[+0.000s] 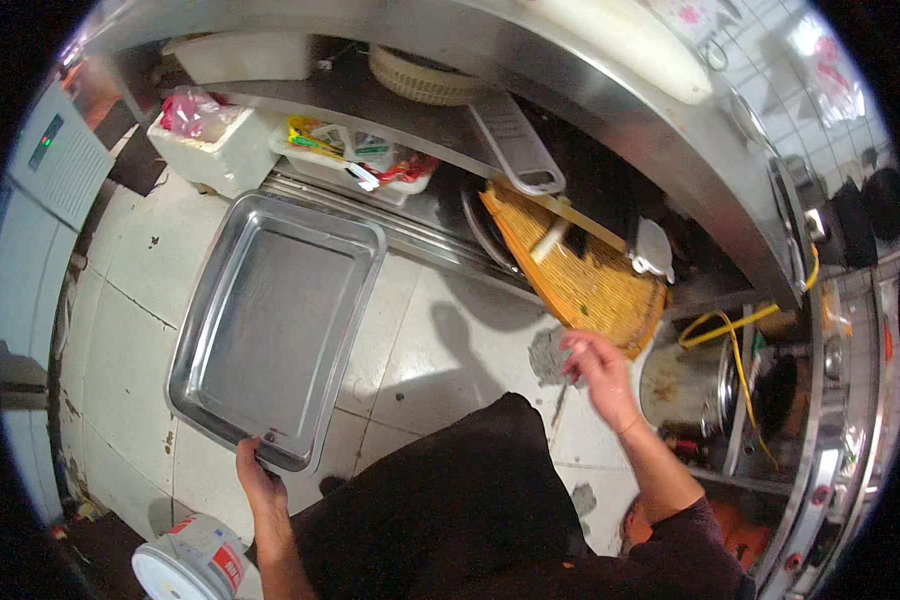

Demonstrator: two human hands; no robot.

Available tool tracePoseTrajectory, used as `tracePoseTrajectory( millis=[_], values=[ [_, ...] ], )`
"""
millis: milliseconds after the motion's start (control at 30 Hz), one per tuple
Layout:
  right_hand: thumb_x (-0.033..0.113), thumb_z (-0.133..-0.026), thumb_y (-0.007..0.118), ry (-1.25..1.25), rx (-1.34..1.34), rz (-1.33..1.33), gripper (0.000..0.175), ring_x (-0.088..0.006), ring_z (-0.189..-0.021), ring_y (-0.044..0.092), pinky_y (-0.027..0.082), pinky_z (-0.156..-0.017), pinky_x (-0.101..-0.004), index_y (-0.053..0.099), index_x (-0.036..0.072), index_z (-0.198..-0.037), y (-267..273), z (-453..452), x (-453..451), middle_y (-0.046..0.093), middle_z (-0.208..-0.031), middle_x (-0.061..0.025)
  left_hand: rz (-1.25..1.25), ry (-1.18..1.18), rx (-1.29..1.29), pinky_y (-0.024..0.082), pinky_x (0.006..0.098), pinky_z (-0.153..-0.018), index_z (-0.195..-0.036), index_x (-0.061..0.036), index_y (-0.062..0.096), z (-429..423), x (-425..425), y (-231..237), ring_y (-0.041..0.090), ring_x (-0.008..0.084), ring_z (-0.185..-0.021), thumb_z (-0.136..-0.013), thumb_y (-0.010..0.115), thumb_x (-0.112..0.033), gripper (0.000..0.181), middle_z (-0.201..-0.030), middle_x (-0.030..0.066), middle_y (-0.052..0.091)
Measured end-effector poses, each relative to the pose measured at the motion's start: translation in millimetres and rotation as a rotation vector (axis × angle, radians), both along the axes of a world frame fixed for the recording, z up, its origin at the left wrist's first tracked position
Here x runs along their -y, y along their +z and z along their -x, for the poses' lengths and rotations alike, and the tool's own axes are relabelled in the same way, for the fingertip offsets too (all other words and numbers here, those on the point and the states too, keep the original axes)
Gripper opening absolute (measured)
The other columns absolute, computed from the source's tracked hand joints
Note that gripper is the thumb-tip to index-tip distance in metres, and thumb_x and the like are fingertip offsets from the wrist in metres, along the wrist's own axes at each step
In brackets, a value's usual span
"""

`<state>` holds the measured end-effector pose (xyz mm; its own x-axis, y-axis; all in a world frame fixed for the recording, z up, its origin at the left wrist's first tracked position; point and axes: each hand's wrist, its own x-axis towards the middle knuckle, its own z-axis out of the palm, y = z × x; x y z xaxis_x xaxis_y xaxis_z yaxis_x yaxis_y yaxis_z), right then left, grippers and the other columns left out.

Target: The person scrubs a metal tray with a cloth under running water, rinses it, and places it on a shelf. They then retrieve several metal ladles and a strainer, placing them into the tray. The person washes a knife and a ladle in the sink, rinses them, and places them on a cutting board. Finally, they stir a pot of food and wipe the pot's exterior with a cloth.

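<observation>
My left hand (261, 476) grips the near rim of a large rectangular stainless steel tray (274, 315), its thumb over the edge. The inside of the tray shows bare metal. On the right, my right hand (597, 373) is by the near edge of a woven bamboo basket (600, 292), fingers partly bent; whether they touch it I cannot tell. The basket leans tilted against the lower shelf, with a pale stick-like piece (550, 241) lying in it.
A steel counter (570, 67) with a lower shelf curves across the top. Under it are a foam box (217, 150), a plastic bin (330, 169) of packets and a plastic grater-like tool (517, 142). A metal pot (675, 386) stands right, a white bucket (187, 562) lower left.
</observation>
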<state>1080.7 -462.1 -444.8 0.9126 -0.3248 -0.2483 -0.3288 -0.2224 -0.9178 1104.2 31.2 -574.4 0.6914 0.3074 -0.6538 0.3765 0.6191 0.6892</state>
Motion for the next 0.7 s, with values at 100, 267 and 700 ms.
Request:
tracePoseTrajectory(
  millis=[100, 267, 700],
  values=[
    [0.021, -0.1, 0.056, -0.019, 0.204, 0.342, 0.027, -0.0093, -0.074, 0.058, 0.049, -0.064, -0.0236, 0.065, 0.002, -0.117, -3, -78, 25, 0.066, -0.096, -0.002, -0.09, -0.017, 0.09, 0.046, 0.033, -0.085, -0.099, -0.0038, 0.06, -1, 6, -3, 0.058, 0.0168, -0.09, -0.085, 0.06, -0.02, 0.021, -0.09, 0.0023, 0.059],
    [0.022, -0.099, 0.058, -0.085, 0.392, 0.347, 0.031, -0.012, -0.078, 0.059, 0.049, -0.069, -0.0271, 0.062, 0.001, -0.121, -7, -202, 71, 0.066, -0.098, -0.0046, -0.026, 0.015, 0.064, 0.045, 0.0343, -0.089, -0.106, -0.0028, 0.057, 8, 23, 24, 0.057, 0.0193, -0.094, -0.085, 0.061, -0.022, 0.029, -0.097, 0.0049, 0.058],
    [0.045, -0.101, 0.049, -0.068, 0.305, -0.48, 0.053, -0.0302, -0.129, 0.043, 0.046, -0.104, -0.0495, 0.035, 0.019, -0.145, -12, -422, 16, 0.04, -0.144, -0.0079, 0.186, 0.066, 0.126, 0.053, 0.0418, -0.086, -0.121, -0.0012, 0.053, 40, 47, 47, 0.062, 0.028, -0.094, -0.085, 0.059, -0.027, 0.044, -0.104, 0.01, 0.062]
  ],
)
